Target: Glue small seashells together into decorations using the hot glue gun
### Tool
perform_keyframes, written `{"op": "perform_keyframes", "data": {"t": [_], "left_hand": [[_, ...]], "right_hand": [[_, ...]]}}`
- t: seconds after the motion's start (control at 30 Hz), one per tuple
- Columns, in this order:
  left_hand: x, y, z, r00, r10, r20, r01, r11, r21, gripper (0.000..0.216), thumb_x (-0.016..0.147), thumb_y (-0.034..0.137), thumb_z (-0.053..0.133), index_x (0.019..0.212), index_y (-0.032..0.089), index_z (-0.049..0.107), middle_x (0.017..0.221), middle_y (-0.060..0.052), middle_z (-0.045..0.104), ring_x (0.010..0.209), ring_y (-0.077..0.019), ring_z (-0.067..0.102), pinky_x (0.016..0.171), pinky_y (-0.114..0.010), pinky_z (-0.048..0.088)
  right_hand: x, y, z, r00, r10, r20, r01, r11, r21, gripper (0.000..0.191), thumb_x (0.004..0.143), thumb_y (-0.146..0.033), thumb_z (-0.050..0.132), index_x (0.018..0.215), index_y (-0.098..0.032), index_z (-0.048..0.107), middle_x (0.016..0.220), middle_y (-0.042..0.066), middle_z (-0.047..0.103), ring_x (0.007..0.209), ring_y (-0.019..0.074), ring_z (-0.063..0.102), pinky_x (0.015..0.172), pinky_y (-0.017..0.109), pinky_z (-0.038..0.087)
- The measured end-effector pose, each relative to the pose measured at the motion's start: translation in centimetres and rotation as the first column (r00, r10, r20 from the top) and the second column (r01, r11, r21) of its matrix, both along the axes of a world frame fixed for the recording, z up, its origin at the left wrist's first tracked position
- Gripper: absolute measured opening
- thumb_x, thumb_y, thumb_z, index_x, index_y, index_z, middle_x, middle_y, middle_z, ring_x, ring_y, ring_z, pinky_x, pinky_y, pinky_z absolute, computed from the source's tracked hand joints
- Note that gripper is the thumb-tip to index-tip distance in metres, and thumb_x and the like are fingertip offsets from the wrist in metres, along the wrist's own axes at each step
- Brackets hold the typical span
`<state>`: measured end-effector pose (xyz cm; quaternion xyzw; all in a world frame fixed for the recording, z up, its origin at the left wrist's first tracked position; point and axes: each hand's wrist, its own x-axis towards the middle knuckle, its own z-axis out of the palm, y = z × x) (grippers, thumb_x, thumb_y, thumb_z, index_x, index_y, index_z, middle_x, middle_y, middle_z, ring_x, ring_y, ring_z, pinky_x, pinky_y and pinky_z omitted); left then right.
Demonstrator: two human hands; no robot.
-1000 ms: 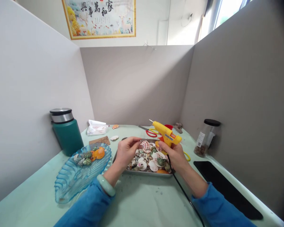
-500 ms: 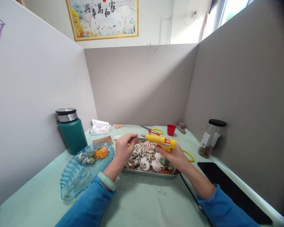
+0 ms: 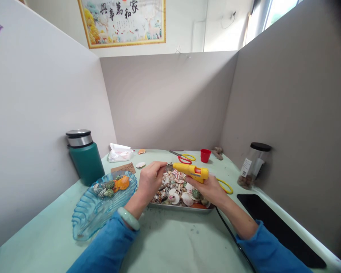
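My right hand (image 3: 208, 187) is closed round a yellow glue gun (image 3: 190, 171) whose nozzle points left toward my left hand (image 3: 150, 179). The left hand's fingers are pinched on a small item at the nozzle tip; it is too small to name. Both hands hover over a metal tray (image 3: 161, 205) filled with several mixed seashells. A black cord (image 3: 233, 240) runs from the gun toward me. To the left stands a blue shell-shaped glass dish (image 3: 86, 216) holding a few green shells and an orange one.
A green flask (image 3: 85, 157) stands at the left wall. Scissors (image 3: 184, 157), a red cup (image 3: 205, 155), a plastic bag (image 3: 118, 153) and loose shells lie at the back. A jar (image 3: 251, 165) and a black mat (image 3: 275, 227) are on the right. Partitions enclose three sides.
The glue gun has swung down from a raised tilt to level, its nozzle now meeting my left hand's pinched fingers. The left hand has barely moved.
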<state>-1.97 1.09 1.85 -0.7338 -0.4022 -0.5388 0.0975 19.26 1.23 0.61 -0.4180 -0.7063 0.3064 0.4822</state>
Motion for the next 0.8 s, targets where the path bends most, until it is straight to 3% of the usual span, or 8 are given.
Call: {"op": "perform_keyframes", "data": {"t": [0.47, 0.8], "left_hand": [[0.04, 0.07, -0.07, 0.998, 0.029, -0.06, -0.024, 0.996, 0.082, 0.016, 0.083, 0.009, 0.055, 0.091, 0.018, 0.065, 0.081, -0.004, 0.072, 0.073, -0.0154, 0.067, 0.068, -0.026, 0.052], [-0.02, 0.18, -0.3, 0.996, 0.034, -0.079, -0.028, 0.996, 0.082, 0.016, 0.084, 0.01, 0.055, 0.092, 0.019, 0.065, 0.082, -0.004, 0.072, 0.074, -0.0159, 0.067, 0.068, -0.027, 0.051]], "right_hand": [[-0.07, -0.21, 0.19, 1.0, 0.008, 0.015, -0.008, 1.0, 0.002, 0.035, 0.075, -0.045, 0.067, 0.094, -0.016, 0.071, 0.066, 0.0, 0.064, 0.059, 0.0161, 0.055, 0.049, 0.025, 0.041], [0.0, -0.28, 0.38, 0.999, 0.046, 0.011, -0.046, 0.999, -0.003, 0.03, 0.075, -0.042, 0.067, 0.09, -0.016, 0.071, 0.073, 0.0, 0.068, 0.063, 0.016, 0.059, 0.054, 0.025, 0.045]]}}
